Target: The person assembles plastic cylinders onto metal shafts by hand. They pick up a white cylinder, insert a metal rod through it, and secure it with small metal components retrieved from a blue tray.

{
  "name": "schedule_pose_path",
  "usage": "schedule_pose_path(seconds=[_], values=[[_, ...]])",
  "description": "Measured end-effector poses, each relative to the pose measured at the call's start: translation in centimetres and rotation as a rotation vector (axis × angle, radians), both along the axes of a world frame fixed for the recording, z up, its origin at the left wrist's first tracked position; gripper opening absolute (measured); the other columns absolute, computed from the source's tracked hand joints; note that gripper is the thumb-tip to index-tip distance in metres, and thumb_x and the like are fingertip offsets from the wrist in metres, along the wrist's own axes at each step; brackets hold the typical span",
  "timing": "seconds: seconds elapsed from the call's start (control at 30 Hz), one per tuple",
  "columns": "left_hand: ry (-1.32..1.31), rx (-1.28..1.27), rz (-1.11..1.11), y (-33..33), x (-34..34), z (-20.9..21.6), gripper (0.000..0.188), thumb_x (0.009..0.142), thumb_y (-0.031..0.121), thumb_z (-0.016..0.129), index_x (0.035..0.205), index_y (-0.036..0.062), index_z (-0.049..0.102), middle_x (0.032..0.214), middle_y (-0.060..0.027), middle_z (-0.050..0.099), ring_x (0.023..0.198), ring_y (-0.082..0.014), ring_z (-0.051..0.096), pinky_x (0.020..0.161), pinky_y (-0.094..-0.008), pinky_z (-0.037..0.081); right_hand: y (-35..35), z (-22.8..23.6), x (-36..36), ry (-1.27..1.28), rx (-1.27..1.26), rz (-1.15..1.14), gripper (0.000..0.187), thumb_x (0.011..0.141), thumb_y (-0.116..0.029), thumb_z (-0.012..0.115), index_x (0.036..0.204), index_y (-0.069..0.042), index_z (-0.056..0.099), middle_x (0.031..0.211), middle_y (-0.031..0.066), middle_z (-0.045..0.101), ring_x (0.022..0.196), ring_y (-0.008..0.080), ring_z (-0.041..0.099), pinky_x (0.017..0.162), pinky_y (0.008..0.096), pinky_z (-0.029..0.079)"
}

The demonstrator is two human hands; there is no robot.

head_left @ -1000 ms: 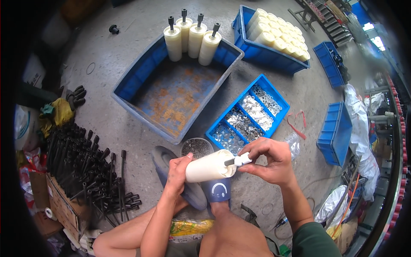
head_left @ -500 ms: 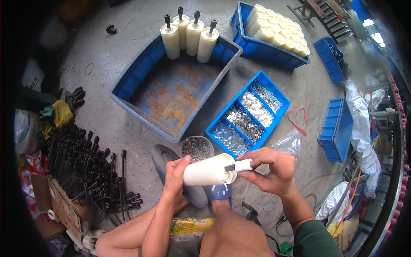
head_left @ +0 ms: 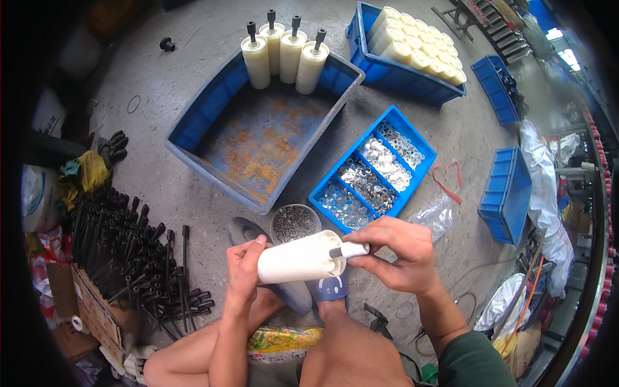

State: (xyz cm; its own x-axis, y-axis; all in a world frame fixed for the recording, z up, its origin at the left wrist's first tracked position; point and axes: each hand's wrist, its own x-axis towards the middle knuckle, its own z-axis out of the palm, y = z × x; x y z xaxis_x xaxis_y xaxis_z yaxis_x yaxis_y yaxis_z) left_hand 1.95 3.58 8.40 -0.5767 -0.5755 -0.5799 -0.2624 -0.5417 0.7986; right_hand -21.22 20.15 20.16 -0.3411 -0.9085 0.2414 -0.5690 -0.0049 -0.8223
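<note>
A cream plastic roller (head_left: 293, 259) lies nearly level above my feet, its open end facing right. My left hand (head_left: 242, 269) is wrapped round its left end. A dark shaft (head_left: 335, 252) sticks out of the roller's open end, and a short white sleeve (head_left: 354, 249) sits over the shaft's tip. The thumb and fingers of my right hand (head_left: 401, 253) pinch that sleeve. Just beyond the roller stands a round tub (head_left: 276, 226) of small metal pieces. How far the shaft runs inside the roller is hidden.
A large blue bin (head_left: 222, 180) holds several upright rollers with shafts (head_left: 295, 27). Behind it is a blue crate (head_left: 412, 87) packed with cream rollers. A divided blue tray (head_left: 335, 173) of washers and small parts lies nearer. Black shafts (head_left: 129, 251) are heaped at left.
Both hands and the roller have shifted slightly left. The roller lies a little more level, and my right fingers have moved along the white sleeve.
</note>
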Motion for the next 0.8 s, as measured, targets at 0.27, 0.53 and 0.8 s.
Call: schedule_pose_path(seconds=[0.27, 0.53, 0.8], values=[[0.007, -0.091, -0.002, -1.4, 0.5, 0.7, 0.041, 0.104, 0.028, 0.060, 0.087, -0.0059, 0.077, 0.075, -0.0078, 0.074, 0.065, -0.0127, 0.066, 0.060, -0.0274, 0.048, -2.0, 0.3, 0.5, 0.059, -0.137, 0.083, 0.030, 0.077, -0.010, 0.090, 0.105, -0.005, 0.079, 0.087, 0.0082, 0.073, 0.072, 0.0236, 0.072, 0.060, 0.0323, 0.056], [0.052, 0.199, 0.053, -3.2, 2.7, -1.3, 0.038, 0.102, 0.027, 0.064, 0.086, -0.0040, 0.079, 0.080, -0.0096, 0.076, 0.067, -0.0144, 0.068, 0.063, -0.0274, 0.050, -6.6, 0.9, 0.5, -0.044, -0.148, 0.321, 0.034, 0.077, -0.015, 0.092, 0.107, -0.006, 0.081, 0.076, 0.0069, 0.066, 0.062, 0.0220, 0.063, 0.053, 0.0339, 0.048], [0.217, 0.333, 0.237, -2.0, 1.6, -1.0, 0.037, 0.107, 0.024, 0.057, 0.115, -0.0076, 0.075, 0.105, -0.0148, 0.079, 0.089, -0.0214, 0.076, 0.081, -0.0319, 0.059, -8.9, -0.3, 0.9, -0.192, -0.172, 0.279, 0.042, 0.076, -0.019, 0.094, 0.113, -0.004, 0.080, 0.082, 0.0062, 0.071, 0.061, 0.0153, 0.064, 0.054, 0.0293, 0.048]])
